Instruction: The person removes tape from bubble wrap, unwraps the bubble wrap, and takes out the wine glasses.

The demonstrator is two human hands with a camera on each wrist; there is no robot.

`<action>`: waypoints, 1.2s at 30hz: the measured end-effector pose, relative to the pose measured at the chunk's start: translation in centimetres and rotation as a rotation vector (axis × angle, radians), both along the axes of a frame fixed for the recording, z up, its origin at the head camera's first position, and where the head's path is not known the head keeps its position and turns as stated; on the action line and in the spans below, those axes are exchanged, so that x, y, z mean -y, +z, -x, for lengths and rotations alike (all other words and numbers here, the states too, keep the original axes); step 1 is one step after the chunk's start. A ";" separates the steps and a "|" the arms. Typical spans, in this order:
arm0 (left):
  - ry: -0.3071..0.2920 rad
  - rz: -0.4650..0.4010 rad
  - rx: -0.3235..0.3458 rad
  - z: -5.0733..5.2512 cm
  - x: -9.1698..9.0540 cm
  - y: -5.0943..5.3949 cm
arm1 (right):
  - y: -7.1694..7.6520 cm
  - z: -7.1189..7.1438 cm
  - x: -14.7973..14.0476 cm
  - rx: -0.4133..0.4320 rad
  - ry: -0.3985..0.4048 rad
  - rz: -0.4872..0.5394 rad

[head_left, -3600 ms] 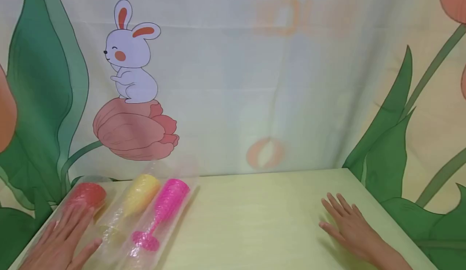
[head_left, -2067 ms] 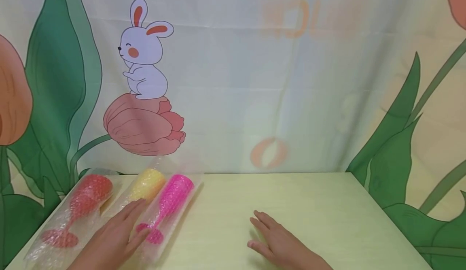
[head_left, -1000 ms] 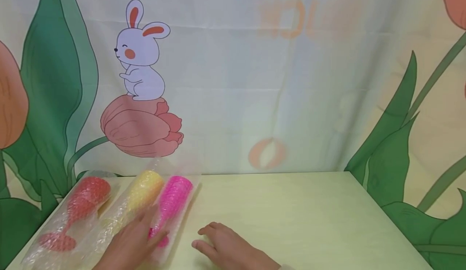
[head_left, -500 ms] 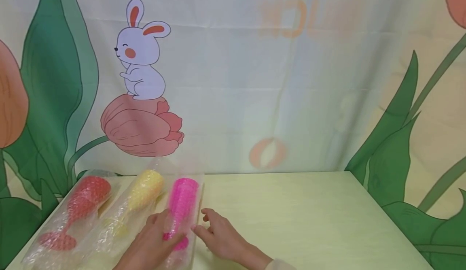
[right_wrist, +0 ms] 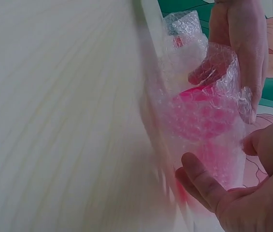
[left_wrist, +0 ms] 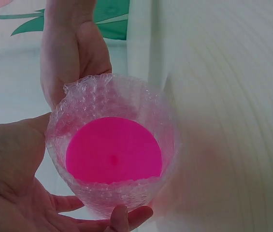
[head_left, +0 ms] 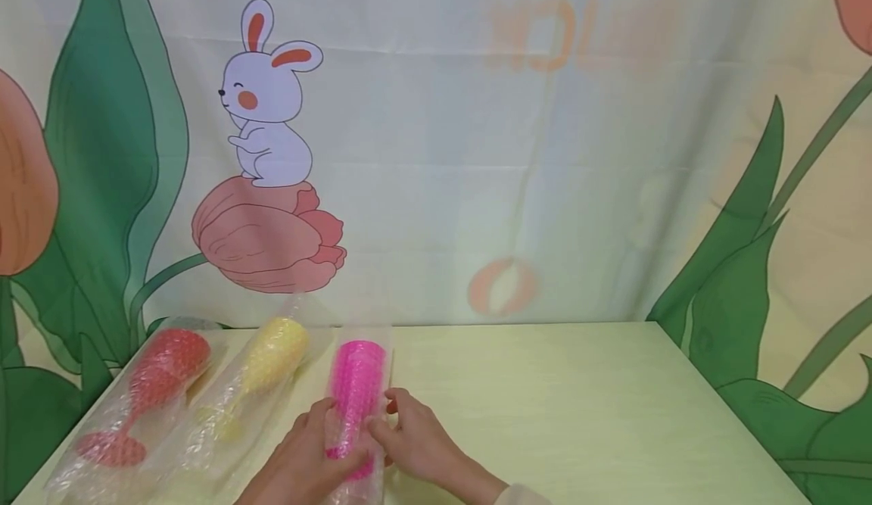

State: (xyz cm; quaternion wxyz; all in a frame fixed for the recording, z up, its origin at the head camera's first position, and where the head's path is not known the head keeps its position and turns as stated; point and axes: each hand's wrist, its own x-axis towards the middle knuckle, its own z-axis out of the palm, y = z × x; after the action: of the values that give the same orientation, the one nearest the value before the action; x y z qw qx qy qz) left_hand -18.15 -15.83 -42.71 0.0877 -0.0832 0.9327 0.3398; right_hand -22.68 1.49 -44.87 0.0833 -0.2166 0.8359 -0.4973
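Note:
A bright pink plastic goblet in clear bubble wrap lies on the table with its cup end away from me. My left hand grips the wrapped goblet at the stem and foot from the left, fingers curled round the wrap in the left wrist view. On the other side my right hand holds it too, thumb over the top and fingers at the side. The foot's pink disc shows through the wrap's open end in the left wrist view. The hands partly cover the stem and foot.
A wrapped yellow goblet lies just left of the pink one. Farther left, by the table's left edge, is a wrapped red goblet. Behind the pale table hangs a printed curtain.
The pink goblet has shifted right, away from the yellow one, and turned straighter. My left hand moved right onto it, and my right hand came in from the right to its side.

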 end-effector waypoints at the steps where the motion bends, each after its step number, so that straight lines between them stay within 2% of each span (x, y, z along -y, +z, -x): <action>1: -0.004 -0.006 -0.010 0.0 0.0 0.0 | 0.0 0.0 0.0 -0.002 0.002 -0.002; 11: -0.099 -0.126 -0.123 -0.9 0.1 -0.4 | 0.5 -0.2 -1.0 -0.061 -0.005 -0.088; 15: -0.112 -0.140 -0.129 -1.2 -0.3 -0.3 | 0.9 -0.3 -1.7 -0.059 0.010 -0.084; 24: -0.089 -0.047 -0.114 -1.4 -1.9 0.3 | 1.0 -0.1 -3.6 -0.072 0.039 -0.095; 29: -0.062 0.025 -0.091 -1.1 -2.5 0.5 | 1.0 -0.2 -4.0 -0.037 0.042 -0.095; 33: -0.038 -0.016 -0.075 -0.6 -3.1 0.6 | 1.0 -0.2 -4.6 0.007 0.026 -0.117; 36: -0.036 -0.066 -0.118 -0.3 -3.6 0.4 | 0.9 -0.2 -5.2 0.030 0.017 -0.125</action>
State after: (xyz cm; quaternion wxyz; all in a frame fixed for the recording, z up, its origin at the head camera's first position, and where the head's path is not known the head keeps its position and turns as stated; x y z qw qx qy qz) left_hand -17.89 -12.23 -42.31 0.0414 -0.0433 0.9259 0.3730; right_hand -22.50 6.69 -43.97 0.1133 -0.2107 0.8622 -0.4465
